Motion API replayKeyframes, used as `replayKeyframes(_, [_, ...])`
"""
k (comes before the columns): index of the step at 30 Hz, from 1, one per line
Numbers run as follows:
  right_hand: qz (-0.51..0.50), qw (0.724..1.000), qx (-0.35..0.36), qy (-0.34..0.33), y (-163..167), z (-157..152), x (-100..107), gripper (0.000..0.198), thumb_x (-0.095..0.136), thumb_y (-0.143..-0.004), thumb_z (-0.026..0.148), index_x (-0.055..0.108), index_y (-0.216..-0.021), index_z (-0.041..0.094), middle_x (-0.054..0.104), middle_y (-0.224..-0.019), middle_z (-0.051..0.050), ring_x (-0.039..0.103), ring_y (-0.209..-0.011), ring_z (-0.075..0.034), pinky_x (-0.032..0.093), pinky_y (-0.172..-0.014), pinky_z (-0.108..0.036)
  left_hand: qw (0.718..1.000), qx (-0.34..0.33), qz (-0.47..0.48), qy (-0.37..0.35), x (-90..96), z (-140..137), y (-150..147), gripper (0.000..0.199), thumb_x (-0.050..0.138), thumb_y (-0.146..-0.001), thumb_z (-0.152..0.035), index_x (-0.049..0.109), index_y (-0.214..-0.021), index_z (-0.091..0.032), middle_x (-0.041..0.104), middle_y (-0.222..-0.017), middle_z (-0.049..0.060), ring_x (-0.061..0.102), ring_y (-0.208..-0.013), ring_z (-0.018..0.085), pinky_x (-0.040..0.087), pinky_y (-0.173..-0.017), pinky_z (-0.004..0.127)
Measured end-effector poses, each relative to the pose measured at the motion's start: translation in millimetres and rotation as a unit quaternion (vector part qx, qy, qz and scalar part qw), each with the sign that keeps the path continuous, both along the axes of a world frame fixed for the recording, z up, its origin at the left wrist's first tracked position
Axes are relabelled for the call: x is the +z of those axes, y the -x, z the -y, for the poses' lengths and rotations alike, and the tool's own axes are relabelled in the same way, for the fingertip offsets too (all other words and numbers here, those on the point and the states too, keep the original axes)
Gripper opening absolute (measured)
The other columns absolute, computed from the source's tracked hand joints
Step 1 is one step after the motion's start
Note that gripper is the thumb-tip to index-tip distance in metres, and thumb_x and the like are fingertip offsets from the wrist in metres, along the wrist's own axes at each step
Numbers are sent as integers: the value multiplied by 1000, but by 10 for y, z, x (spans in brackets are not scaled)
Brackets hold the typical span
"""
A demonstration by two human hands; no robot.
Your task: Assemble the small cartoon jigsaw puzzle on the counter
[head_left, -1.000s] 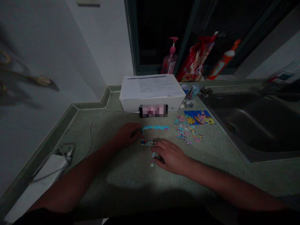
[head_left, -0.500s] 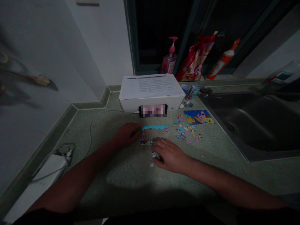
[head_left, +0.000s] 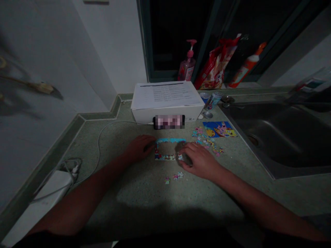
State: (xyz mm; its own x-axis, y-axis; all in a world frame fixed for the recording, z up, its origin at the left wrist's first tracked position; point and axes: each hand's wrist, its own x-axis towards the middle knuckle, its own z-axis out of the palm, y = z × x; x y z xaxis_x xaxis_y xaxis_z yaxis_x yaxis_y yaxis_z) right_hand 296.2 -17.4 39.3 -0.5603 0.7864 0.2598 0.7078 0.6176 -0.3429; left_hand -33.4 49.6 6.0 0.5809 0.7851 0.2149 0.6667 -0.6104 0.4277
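Right hand (head_left: 198, 158): shifted up and to the right since the earlier frame, off the bottom of the puzzle border and over to its right side; fingers half curled, thumb below them with a gap between; cannot tell whether a piece is at the fingertips
Green surface (head_left: 144, 199): speckled counter carrying the work, its raised back edge below the window and its left edge along the wall
Steel sink (head_left: 292, 127): set into the right part of the surface, its left rim near the picture card
White box (head_left: 144, 115): by the back edge of the surface, left of the sink, with a printed sheet (head_left: 165, 94) on top
Power strip (head_left: 49, 193): along the left edge of the surface, a white cable running from it to the phone
Left hand (head_left: 141, 148): at the left side of the puzzle border, fingers together and slightly bent; cannot tell whether they hold anything
Puzzle border (head_left: 170, 140): flat mid-surface between the hands, blue along the top, its middle open, the right side partly covered
Picture card (head_left: 219, 129): just left of the sink rim
Phone (head_left: 169, 122): propped against the box front, screen blurred
Loose pieces (head_left: 204, 140): scattered between border and card
Front pieces (head_left: 178, 176): a small cluster nearer the front edge, one greenish piece (head_left: 167, 180) beside it
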Motion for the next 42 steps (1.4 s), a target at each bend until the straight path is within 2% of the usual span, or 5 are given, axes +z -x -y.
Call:
replayKeyframes(15, [27,998,-43,-28,-296,-278,-218,17,65,-95,28,71,-110,23,76,-112,-13,72,-108,-34,59,-96,-55,999,12,8,31,38,20,5,40,52,-105,-35,68,-140,-47,77,-142,2,71,-133,29,56,-116,61])
replayKeyframes(20, [36,998,-47,-25,-294,-275,-210,17,66,-95,28,71,-110,24,75,-111,-12,72,-108,-34,58,-97,-52,999,9,7,30,28,10,4,39,51,-105,-34,71,-138,-32,76,-142,10,71,-133,32,56,-116,61])
replayKeyframes(25, [51,997,-50,-29,-278,-277,-208,16,68,-95,27,71,-110,23,76,-110,-13,72,-107,-33,58,-97,-50,999,8,15,35,37,9,0,38,50,-107,-39,70,-139,-43,77,-141,3,71,-132,30,57,-115,62])
replayKeyframes(30, [63,996,-45,-31,-279,-294,-243,19,69,-95,25,72,-112,18,76,-112,-16,72,-108,-34,57,-98,-50,1000,3,13,21,-7,-4,8,38,54,-105,-33,72,-138,-30,77,-140,10,72,-130,32,59,-113,61])
replayKeyframes(42, [76,996,-47,-11,-263,-279,-182,20,70,-98,25,73,-115,17,76,-117,-16,72,-113,-33,57,-102,-49,1000,-2,1,24,38,8,-6,38,51,-106,-34,71,-139,-28,75,-142,11,70,-132,32,58,-115,62])
